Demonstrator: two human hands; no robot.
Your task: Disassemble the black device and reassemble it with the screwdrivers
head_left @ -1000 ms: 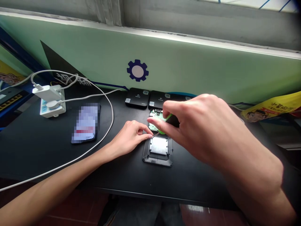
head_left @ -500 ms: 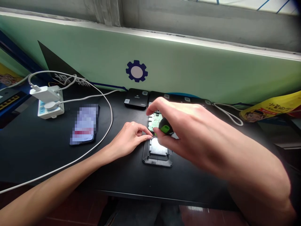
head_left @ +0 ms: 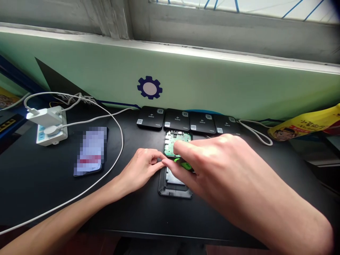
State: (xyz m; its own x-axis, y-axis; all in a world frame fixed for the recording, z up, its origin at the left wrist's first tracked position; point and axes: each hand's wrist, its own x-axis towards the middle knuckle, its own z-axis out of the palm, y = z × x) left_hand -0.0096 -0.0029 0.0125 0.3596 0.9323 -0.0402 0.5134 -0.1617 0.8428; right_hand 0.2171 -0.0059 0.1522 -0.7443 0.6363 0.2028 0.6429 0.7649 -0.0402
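Head camera view: the right hand [head_left: 212, 164] hides most of the green-and-black tool [head_left: 186, 164] it is grasping, and the tool's tip cannot be made out. The left hand [head_left: 143, 164] has thumb and forefinger drawn together beside the right thumb; whether anything sits between them cannot be told. Just beyond the fingers, the green circuit board [head_left: 170, 147] lies on the desk [head_left: 127, 216], partly covered by the right hand, with the black cover [head_left: 175, 193] and its metal plate [head_left: 174, 177] on the near side. Four black boxes [head_left: 151, 118] line the panel [head_left: 202, 85], bearing code stickers and tiny "HDMI" print; their logo text is too small to read. The phone [head_left: 90, 152] has a pixelated screen. Characters on the yellow packet [head_left: 302, 125] are unclear. White cables run from the power strip [head_left: 53, 136].
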